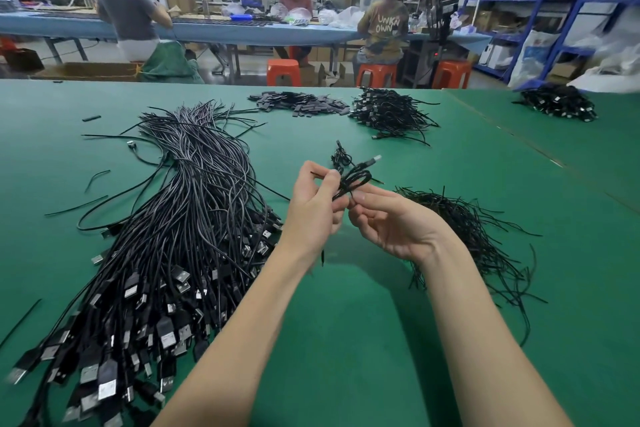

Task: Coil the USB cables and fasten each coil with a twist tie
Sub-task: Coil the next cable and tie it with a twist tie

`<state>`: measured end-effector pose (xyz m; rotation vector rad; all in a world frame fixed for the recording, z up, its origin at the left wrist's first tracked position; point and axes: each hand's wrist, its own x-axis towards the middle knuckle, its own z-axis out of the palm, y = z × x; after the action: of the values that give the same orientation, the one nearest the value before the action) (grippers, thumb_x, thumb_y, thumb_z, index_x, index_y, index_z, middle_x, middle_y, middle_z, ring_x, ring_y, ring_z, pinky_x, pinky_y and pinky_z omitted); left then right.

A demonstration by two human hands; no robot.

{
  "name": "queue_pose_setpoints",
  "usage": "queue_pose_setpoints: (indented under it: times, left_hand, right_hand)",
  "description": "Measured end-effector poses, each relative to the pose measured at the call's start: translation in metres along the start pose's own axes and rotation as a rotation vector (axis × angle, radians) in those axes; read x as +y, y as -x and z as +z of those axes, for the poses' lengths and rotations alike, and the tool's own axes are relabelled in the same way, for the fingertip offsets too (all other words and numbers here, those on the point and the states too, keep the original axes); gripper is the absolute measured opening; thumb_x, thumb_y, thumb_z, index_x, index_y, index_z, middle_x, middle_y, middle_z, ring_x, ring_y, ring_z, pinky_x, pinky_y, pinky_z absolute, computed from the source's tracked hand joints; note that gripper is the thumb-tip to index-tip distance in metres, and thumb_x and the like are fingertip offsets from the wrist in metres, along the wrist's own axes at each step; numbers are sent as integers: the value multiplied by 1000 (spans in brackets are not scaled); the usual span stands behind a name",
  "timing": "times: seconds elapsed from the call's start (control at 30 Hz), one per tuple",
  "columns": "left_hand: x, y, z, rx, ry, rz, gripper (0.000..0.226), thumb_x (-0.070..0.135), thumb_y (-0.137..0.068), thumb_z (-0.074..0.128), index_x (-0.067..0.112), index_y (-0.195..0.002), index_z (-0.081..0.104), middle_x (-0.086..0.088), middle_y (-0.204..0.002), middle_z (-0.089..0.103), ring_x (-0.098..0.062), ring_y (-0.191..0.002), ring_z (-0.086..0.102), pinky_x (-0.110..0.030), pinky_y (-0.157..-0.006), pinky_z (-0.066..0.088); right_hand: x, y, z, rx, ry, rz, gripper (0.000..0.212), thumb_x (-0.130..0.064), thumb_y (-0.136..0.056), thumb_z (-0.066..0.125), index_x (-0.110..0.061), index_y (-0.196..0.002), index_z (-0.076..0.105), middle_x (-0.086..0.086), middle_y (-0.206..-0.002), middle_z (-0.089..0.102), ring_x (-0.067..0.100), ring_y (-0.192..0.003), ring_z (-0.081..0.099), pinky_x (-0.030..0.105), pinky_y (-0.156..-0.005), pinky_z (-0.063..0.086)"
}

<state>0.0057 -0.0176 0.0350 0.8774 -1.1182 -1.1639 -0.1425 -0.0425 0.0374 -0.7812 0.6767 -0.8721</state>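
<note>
A small coil of black USB cable [356,178] hangs above the green table [346,322], its metal plug pointing up and right. My left hand [313,208] pinches the coil between thumb and fingers. My right hand [388,222] pinches a thin black twist tie [350,196] at the coil's lower end. A big bundle of loose USB cables [180,236] lies to the left, plugs toward me. A heap of black twist ties [464,236] lies under my right wrist. One tied coil [341,155] lies just beyond my hands.
A pile of tied coils [389,111] and a flat pile of small black pieces [301,103] lie at the far middle. Another cable pile [557,103] sits far right. Stray ties [93,179] dot the left side. People work at a blue bench [242,30] beyond.
</note>
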Motion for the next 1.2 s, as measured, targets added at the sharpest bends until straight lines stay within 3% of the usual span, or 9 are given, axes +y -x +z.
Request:
queue_pose_setpoints:
  times: [0.2, 0.33, 0.53, 0.6, 0.7, 0.8, 0.9, 1.0, 1.2]
  left_hand:
    - [3, 4, -9, -323, 160, -83, 23, 19, -102, 50, 19, -81, 42, 2, -60, 46, -8, -50, 24, -14, -41, 22]
    - [2, 3, -15, -406, 48, -86, 18, 22, -95, 59, 18, -79, 50, -8, -68, 64, -9, -50, 34, -14, -43, 29]
    - [-4, 1, -15, -340, -408, -31, 16, 21, -97, 64, 17, -84, 55, -5, -89, 78, -15, -62, 57, -25, -54, 45]
    - [-7, 2, -14, -251, -514, -7, 16, 25, -96, 65, 19, -84, 55, 3, -86, 78, -20, -68, 66, -35, -57, 52]
    - [-9, 1, -12, -100, -605, 32, 20, 26, -95, 66, 16, -85, 52, 10, -80, 77, -18, -74, 73, -46, -71, 59]
    - [-7, -2, -16, 12, -656, 47, 22, 28, -94, 67, 13, -85, 53, 13, -77, 76, -7, -77, 72, -36, -79, 57]
    - [-6, -3, -18, 89, -701, 60, 25, 31, -91, 70, 12, -83, 55, 13, -68, 74, -19, -61, 58, -29, -58, 45]
    - [-6, -3, -17, 109, -597, 34, 30, 29, -88, 72, 11, -76, 50, 6, -46, 55, -16, -45, 29, -22, -42, 25]
    - [4, -6, -24, 64, -107, -234, 22, 13, -80, 82, 11, -76, 61, -1, -68, 64, -9, -55, 59, -19, -50, 49]
  right_hand:
    - [-12, 0, -12, -20, 92, -25, 26, -2, -74, 66, -11, -99, 64, 5, -79, 67, 7, -59, 65, 15, -55, 55]
    - [-47, -7, -18, -64, 502, -31, 30, 4, -82, 65, -15, -103, 56, 0, -69, 70, 6, -54, 60, 13, -48, 45]
    - [-99, -13, 16, -80, 1417, 23, 39, -14, -76, 88, -16, -97, 56, 4, -73, 70, 15, -59, 52, 27, -58, 44]
    - [-96, -16, 34, -29, 1632, -50, 38, -19, -74, 90, -18, -92, 56, 2, -77, 75, 14, -60, 55, 36, -66, 49]
    - [-79, -14, 55, 42, 1805, -296, 32, -17, -76, 84, -26, -84, 54, -8, -77, 73, 8, -67, 64, 31, -70, 55]
    - [-60, -8, 62, 76, 1896, -520, 25, -11, -79, 73, -26, -86, 54, -13, -79, 71, 11, -75, 64, 33, -77, 53]
    - [-47, -5, 56, 108, 1912, -633, 24, -13, -84, 70, -26, -93, 52, -12, -88, 71, 14, -81, 66, 36, -82, 51]
    - [-39, -4, 47, 127, 1800, -735, 28, -15, -85, 73, -28, -91, 49, -12, -84, 70, 12, -79, 71, 39, -82, 52]
    - [-33, -1, 31, 100, 1426, -762, 26, -9, -85, 77, -21, -86, 54, -3, -81, 70, 12, -78, 71, 37, -70, 58]
